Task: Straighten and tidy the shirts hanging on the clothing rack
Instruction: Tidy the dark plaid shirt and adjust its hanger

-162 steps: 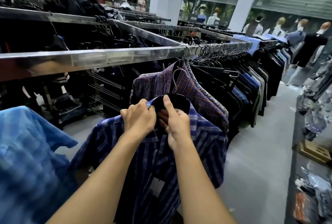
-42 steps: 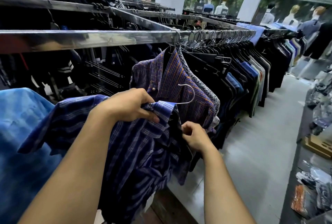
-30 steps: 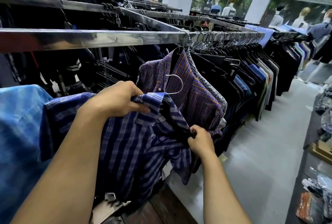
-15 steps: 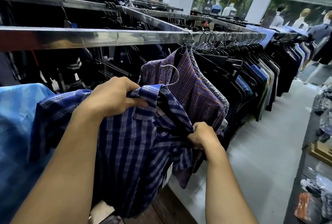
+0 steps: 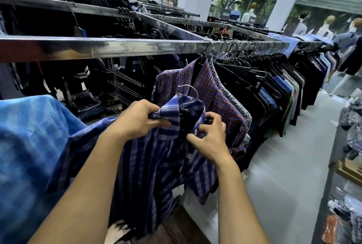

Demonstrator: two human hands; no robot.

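View from a person's head, looking down at two bare arms in a clothing shop. The left hand (image 5: 137,120) grips the left side of the collar of a dark blue plaid shirt (image 5: 148,165), fingers curled round the fabric. The right hand (image 5: 209,138) pinches the right side of the collar, thumb and fingers bent onto the cloth. The shirt is held in the air in front of the person, below the long metal rail (image 5: 98,48) and not hooked onto it — its black hanger (image 5: 186,114) sits inside the collar, with the thin wire hook (image 5: 194,89) standing free above. A white tag (image 5: 178,192) hangs low on the shirt front. Just behind, a purple and orange checked shirt (image 5: 219,97) hangs from the rail, followed by a tight row of dark clothes (image 5: 264,91) running away to the right. A light blue garment (image 5: 29,145) fills the lower left. Grey floor (image 5: 290,165) lies to the right
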